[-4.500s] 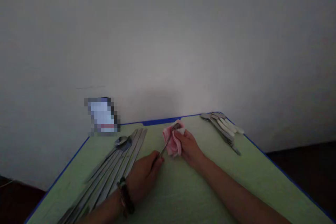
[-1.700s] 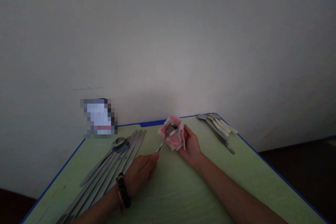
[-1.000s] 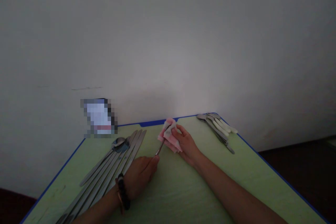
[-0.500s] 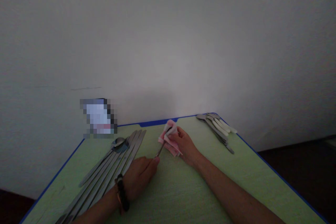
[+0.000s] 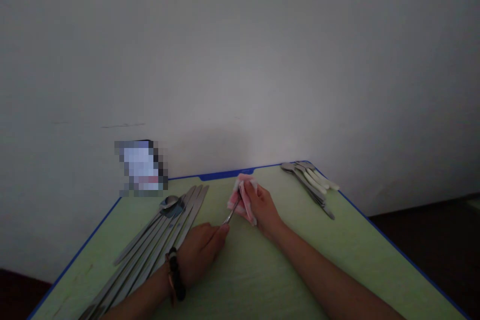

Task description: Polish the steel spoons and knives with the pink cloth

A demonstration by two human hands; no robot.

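Observation:
My left hand (image 5: 202,252) is closed around the handle of a metal spoon (image 5: 231,213), which points up and away to the right. Its far end disappears into a pink and white cloth (image 5: 236,201). My right hand (image 5: 265,210) pinches this cloth, folded about the spoon's head, so the bowl is now mostly hidden. Beside my left hand lie several long metal utensils (image 5: 193,210), with a round spoon bowl (image 5: 170,202) among their far ends. Right of my right hand, metal spoons (image 5: 305,185) lie in an overlapping bunch.
Several white-handled utensils (image 5: 317,180) lie at the far right corner of the pale green table (image 5: 262,280), which has a blue edge. A blurred-out phone (image 5: 140,167) leans on the wall (image 5: 240,60) at the back left. A dark bracelet (image 5: 175,275) circles my left wrist.
The cloth has folded over the spoon's head, covering the bowl that showed before. My right hand has shifted slightly, its thumb now over the cloth. My left hand has barely moved.

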